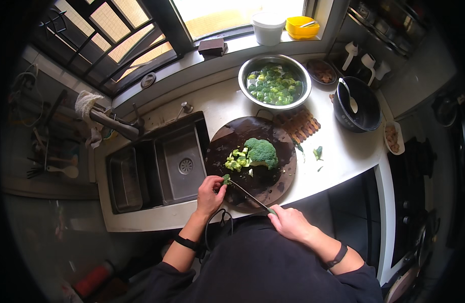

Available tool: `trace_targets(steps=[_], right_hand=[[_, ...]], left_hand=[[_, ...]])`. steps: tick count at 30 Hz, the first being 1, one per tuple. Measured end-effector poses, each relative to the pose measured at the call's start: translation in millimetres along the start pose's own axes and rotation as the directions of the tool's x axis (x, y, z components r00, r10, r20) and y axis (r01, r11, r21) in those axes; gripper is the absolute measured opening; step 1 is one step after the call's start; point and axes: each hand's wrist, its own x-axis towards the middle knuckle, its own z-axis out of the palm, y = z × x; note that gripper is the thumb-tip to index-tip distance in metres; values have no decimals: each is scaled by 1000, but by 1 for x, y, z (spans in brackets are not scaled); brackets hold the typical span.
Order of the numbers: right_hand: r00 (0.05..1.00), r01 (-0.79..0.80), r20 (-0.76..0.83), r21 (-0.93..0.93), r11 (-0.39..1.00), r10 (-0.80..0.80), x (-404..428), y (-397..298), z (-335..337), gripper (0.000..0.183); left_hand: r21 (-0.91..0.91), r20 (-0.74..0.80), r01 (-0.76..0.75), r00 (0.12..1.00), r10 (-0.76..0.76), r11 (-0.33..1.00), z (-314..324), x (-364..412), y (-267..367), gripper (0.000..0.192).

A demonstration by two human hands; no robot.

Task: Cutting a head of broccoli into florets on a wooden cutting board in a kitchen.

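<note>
My left hand (212, 194) pinches a small broccoli floret (226, 179) over the left edge of a round, dark cutting board (270, 185). My right hand (292, 222) grips the green handle of a knife (251, 196), whose tip reaches the floret. A large broccoli head (262, 152) rests on the board, with paler cut broccoli pieces (237, 160) at its left and a small white scrap in front. Behind the board, many florets lie in water in a steel bowl (307, 97).
A double sink (181, 166) lies left of the board. At the right are a slatted wooden trivet (301, 124), broccoli leaf scraps (318, 152), a black bowl (357, 123) with a white spoon, and small dishes of food. A white tub (268, 32) stands on the windowsill.
</note>
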Motion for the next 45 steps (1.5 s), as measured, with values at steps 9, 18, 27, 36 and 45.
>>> trace_targets(steps=[9,18,27,36,45], right_hand=[[999,-42,23,-55,998,44,16,3,14,26],[988,-50,-144,98,994,64,1,13,-3,24],[998,-16,-61,92,996,22,-10,-1,-10,24],[997,62,-49,-48,997,-64,-7,-2,-9,25],[991,99,-81,-111,989,-108,-5,7,-3,24]], left_hand=[[116,49,34,998,-40,993,-2,-2,9,29],[130,50,-58,997,51,990,-4,3,1,30],[44,48,177,983,-179,983,-3,2,1,21],[-9,13,153,988,-153,988,-4,6,-1,19],[-11,45,87,995,-86,996,-3,6,3,21]])
